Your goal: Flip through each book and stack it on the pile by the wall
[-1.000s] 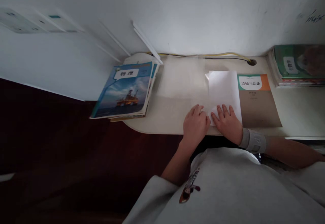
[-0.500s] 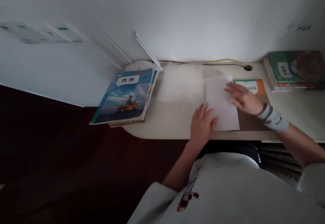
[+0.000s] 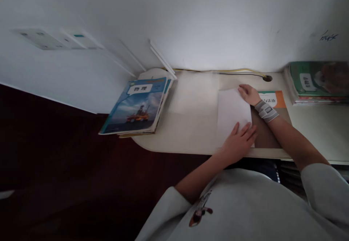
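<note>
Moved: our right grip (image 3: 247,94), spread, up to the far corner of the white paper sheet (image 3: 233,115).
Left grip (image 3: 239,143): spread on its near edge.
Counter (image 3: 191,139): cream, against a white wall (image 3: 218,26).

A pale grey sweatshirt (image 3: 231,208) with long, loose sleeves bears a small cartoon-figure print (image 3: 200,212) on its chest; a grey strapped wrist brace (image 3: 266,110) with a square buckle circles the right wrist.

A physics textbook (image 3: 133,110) with an oil rig on its cover lies at the left end of the desk (image 3: 191,139), green-covered books (image 3: 317,82) stack at the right end, and a yellow cable (image 3: 237,70) runs along the wall (image 3: 218,26).
</note>
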### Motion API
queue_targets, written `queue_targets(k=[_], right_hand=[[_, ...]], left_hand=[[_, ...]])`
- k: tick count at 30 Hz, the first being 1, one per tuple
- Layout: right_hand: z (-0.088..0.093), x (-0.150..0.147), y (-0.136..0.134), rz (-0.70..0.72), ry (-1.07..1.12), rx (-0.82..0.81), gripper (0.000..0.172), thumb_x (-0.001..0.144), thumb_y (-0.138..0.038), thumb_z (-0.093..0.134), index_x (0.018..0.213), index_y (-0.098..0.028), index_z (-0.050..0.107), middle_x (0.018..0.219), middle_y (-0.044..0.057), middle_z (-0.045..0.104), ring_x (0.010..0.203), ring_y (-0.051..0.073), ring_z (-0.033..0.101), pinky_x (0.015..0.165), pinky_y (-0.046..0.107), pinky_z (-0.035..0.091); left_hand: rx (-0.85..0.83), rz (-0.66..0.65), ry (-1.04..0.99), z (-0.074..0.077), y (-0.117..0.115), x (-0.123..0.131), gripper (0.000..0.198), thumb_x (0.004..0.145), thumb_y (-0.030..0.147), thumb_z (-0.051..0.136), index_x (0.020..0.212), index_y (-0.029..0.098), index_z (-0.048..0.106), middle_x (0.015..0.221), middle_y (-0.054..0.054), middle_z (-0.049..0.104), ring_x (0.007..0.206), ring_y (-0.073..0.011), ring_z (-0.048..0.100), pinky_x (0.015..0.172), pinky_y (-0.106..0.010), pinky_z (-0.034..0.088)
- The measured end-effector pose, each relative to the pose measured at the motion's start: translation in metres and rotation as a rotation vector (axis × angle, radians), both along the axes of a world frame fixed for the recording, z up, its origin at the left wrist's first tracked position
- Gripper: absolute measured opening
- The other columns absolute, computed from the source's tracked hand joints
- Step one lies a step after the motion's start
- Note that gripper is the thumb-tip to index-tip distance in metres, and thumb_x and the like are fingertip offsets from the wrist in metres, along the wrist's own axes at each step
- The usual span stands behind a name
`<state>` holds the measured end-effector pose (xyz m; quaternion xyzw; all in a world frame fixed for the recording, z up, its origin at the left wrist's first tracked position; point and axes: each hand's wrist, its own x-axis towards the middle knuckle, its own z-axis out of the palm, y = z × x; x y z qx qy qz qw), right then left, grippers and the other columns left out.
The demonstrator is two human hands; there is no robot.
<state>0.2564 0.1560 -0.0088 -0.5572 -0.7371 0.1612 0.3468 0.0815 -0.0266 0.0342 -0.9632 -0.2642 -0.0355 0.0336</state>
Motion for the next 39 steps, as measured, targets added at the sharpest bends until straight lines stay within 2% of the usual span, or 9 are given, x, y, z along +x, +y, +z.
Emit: queue_targets(k=[4,7,10,14,18,24,32,37,39], right_hand=[[-0.003,0.002,-0.003,0.153,-0.036,0.054,0.071,0.083,-0.067,0.042,0.132,-0.017,0.052,0.137,0.015,0.051,0.127,0.028,0.046,0.107,0.048,0.037],[-0.007,0.004,-0.002,0.158,-0.168,0.011,0.076,0.076,-0.062,0.056,0.134,-0.013,0.051,0.141,0.017,0.046,0.133,0.034,0.038,0.11,0.053,0.031],[-0.011,0.002,-0.002,0.134,-0.254,-0.001,0.073,0.074,-0.054,0.061,0.132,-0.01,0.053,0.137,0.019,0.049,0.131,0.037,0.038,0.109,0.056,0.03],[-0.008,-0.003,-0.007,0.119,-0.209,0.067,0.062,0.082,-0.049,0.052,0.13,-0.01,0.054,0.135,0.019,0.052,0.131,0.035,0.039,0.109,0.055,0.03],[-0.003,-0.004,-0.01,0.206,-0.183,0.056,0.064,0.083,-0.049,0.05,0.136,-0.015,0.049,0.146,0.016,0.04,0.14,0.033,0.027,0.11,0.056,0.027],[0.002,-0.01,-0.015,0.238,-0.341,-0.033,0.068,0.079,-0.048,0.057,0.14,-0.019,0.044,0.154,0.011,0.029,0.143,0.035,0.015,0.112,0.059,0.018],[0.015,-0.026,-0.029,0.267,-0.533,-0.062,0.062,0.092,-0.05,0.035,0.145,-0.018,0.035,0.155,0.013,0.025,0.144,0.033,0.015,0.112,0.059,0.013],[0.011,-0.026,-0.028,0.25,-0.542,-0.021,0.063,0.092,-0.053,0.034,0.145,-0.02,0.035,0.155,0.012,0.026,0.143,0.033,0.016,0.112,0.059,0.014],[0.01,-0.025,-0.027,0.285,-0.563,-0.03,0.064,0.091,-0.054,0.035,0.145,-0.02,0.036,0.154,0.012,0.027,0.143,0.033,0.018,0.111,0.061,0.013]], left_hand=[[0.011,0.093,-0.042,-0.013,-0.013,0.002,0.046,0.094,0.02,0.032,0.14,0.017,0.041,0.153,-0.01,0.031,0.14,-0.0292,0.027,0.11,-0.055,0.028],[-0.004,0.133,-0.056,-0.02,-0.017,0.006,0.049,0.093,0.02,0.035,0.142,0.017,0.038,0.155,-0.009,0.027,0.141,-0.0307,0.026,0.109,-0.057,0.027],[0.0,0.162,-0.073,-0.025,-0.018,0.008,0.05,0.093,0.019,0.036,0.143,0.019,0.037,0.155,-0.009,0.026,0.141,-0.0314,0.026,0.109,-0.057,0.028],[0.031,0.193,-0.085,-0.025,-0.019,0.005,0.048,0.093,0.018,0.034,0.141,0.018,0.04,0.154,-0.009,0.029,0.14,-0.0315,0.028,0.108,-0.059,0.03],[0.052,0.219,-0.096,-0.028,-0.022,-0.003,0.049,0.091,0.016,0.035,0.14,0.016,0.042,0.153,-0.01,0.032,0.14,-0.0312,0.029,0.108,-0.058,0.031],[0.037,0.299,-0.114,-0.035,-0.027,-0.011,0.054,0.089,0.011,0.035,0.143,0.016,0.038,0.151,-0.012,0.033,0.141,-0.03,0.027,0.109,-0.056,0.031],[0.013,0.354,-0.097,-0.036,-0.032,-0.013,0.051,0.091,0.012,0.033,0.141,0.014,0.039,0.149,-0.012,0.037,0.14,-0.0312,0.028,0.109,-0.058,0.029],[-0.175,0.288,-0.164,-0.025,-0.022,-0.038,0.057,0.093,0.04,0.039,0.143,0.013,0.034,0.148,-0.016,0.038,0.14,-0.0318,0.028,0.11,-0.055,0.029],[-0.217,0.371,-0.254,-0.016,-0.007,-0.065,0.063,0.092,0.048,0.039,0.143,0.012,0.032,0.147,-0.019,0.04,0.14,-0.0286,0.031,0.109,-0.048,0.032]])
